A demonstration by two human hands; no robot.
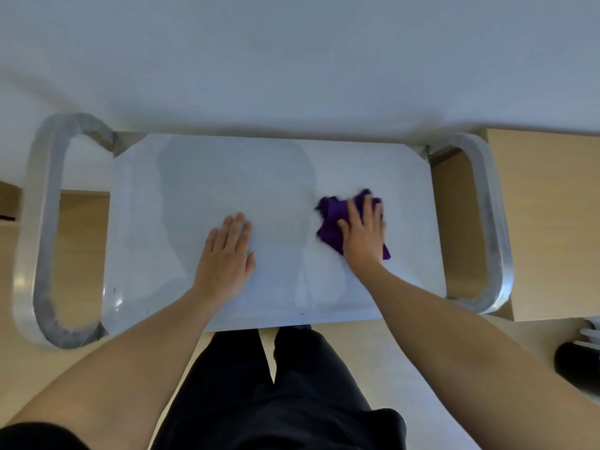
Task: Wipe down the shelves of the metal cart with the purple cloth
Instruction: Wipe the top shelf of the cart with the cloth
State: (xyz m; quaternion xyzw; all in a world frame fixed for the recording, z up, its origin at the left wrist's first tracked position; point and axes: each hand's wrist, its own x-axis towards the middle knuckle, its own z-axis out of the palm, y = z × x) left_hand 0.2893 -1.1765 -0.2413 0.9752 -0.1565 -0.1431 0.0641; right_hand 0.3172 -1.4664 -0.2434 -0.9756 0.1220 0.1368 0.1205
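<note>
Two hands flat, fingers straight: right hand (363,233) presses one purple cloth (334,219); left hand (227,254) on cart shelf (181,196).

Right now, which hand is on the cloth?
The right hand: its straight fingers press the purple cloth onto the cart's shelf. The left hand lies flat on bare metal, apart from the cloth.

White wall (292,43) behind; pale wooden floor (81,254) below; tan box (552,222) at right; dark rounded object (578,368) lower right
</note>
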